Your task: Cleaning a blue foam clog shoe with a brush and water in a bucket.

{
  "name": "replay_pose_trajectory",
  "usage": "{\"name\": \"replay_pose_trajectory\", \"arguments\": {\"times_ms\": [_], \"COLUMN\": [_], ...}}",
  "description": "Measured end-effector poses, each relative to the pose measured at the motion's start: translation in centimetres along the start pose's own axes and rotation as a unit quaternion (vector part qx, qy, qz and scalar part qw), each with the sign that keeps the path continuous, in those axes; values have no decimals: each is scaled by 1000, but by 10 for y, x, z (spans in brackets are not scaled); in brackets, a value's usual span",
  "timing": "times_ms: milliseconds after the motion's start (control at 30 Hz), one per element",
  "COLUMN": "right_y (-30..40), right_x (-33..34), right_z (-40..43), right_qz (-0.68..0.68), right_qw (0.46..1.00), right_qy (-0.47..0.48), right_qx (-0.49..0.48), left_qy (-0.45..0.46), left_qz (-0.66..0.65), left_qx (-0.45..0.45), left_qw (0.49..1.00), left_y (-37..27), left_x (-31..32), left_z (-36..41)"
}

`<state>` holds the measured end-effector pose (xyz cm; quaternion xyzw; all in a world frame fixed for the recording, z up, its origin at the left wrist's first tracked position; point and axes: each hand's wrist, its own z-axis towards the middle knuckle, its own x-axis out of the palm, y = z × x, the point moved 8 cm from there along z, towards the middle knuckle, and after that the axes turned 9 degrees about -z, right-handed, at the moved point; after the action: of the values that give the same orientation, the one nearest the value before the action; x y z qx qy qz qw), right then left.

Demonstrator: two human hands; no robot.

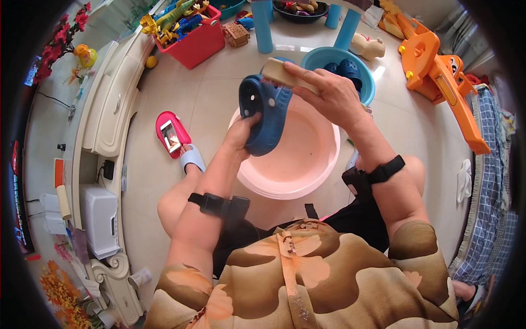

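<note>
A blue foam clog (269, 119) is tilted above a pink basin (326, 164). My left hand (240, 133) grips the clog at its heel end, with the thumb inside the opening. My right hand (328, 92) holds a scrubbing brush with a pale backing (277, 72), its bristles against the upper of the clog near the toe. Shallow cloudy water (287, 160) covers the bottom of the pink basin. Beyond it, a blue basin (324, 55) contains dark blue clogs (348, 70).
A red toy bin (193, 45) stands at the back left, near blue table legs (262, 28). At left, a phone (170, 135) rests on a pink clog-shaped object (181, 123) beside my foot. An orange toy slide (456, 103) occupies the right. A white cabinet (111, 115) lines the left side.
</note>
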<state>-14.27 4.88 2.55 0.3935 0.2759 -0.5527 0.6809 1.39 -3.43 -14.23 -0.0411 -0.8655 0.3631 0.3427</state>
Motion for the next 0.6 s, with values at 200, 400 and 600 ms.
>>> {"name": "replay_pose_trajectory", "arguments": {"times_ms": [200,400,600], "right_y": [36,38,-10], "right_x": [27,6,-4], "right_z": [-18,-9,-1], "right_qz": [53,158,-18], "right_qw": [992,986,999], "right_qy": [109,1,-2], "right_qx": [-36,-45,36], "left_qy": [39,47,21], "left_qz": [-4,-9,41], "left_qx": [-14,-7,6], "left_qw": [999,999,999], "left_y": [-5,-6,-1], "left_x": [3,-1,8], "left_z": [0,-1,-6]}}
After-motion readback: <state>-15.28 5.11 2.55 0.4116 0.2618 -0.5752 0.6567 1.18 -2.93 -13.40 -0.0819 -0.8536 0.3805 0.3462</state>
